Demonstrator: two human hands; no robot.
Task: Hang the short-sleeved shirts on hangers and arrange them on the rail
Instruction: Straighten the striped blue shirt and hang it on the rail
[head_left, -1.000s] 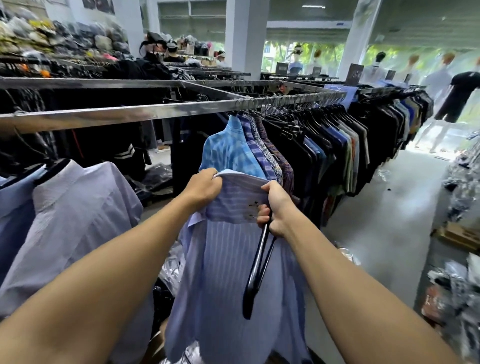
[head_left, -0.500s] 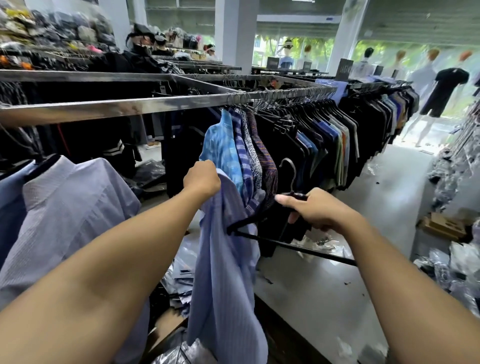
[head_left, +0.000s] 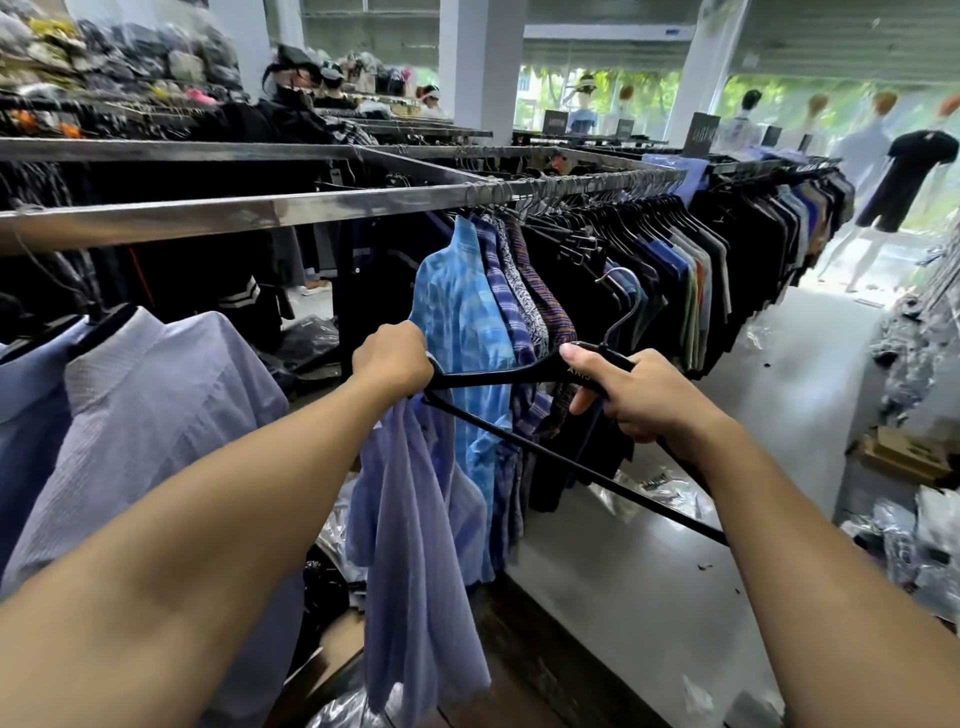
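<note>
A pale blue striped short-sleeved shirt (head_left: 415, 530) hangs limp from my left hand (head_left: 392, 358), which grips it at the top. My right hand (head_left: 631, 392) holds a black hanger (head_left: 519, 371) by its neck, hook up. The hanger's left tip reaches the shirt beside my left hand. The metal rail (head_left: 249, 213) runs above and behind both hands. On the rail to the right hang a blue tie-dye shirt (head_left: 462, 312) and many dark shirts (head_left: 675, 270).
Two pale shirts (head_left: 145, 405) hang on the rail at the left. Plastic bags and cardboard (head_left: 904, 457) lie on the floor at the right. Mannequins (head_left: 904, 176) stand at the far right. A dark wooden platform edge (head_left: 545, 649) runs below the rail.
My right hand pulled the hanger away from the shirt's front, turned it level with the hook up, and brought its left tip to the shirt's top. My left hand kept holding the shirt.
</note>
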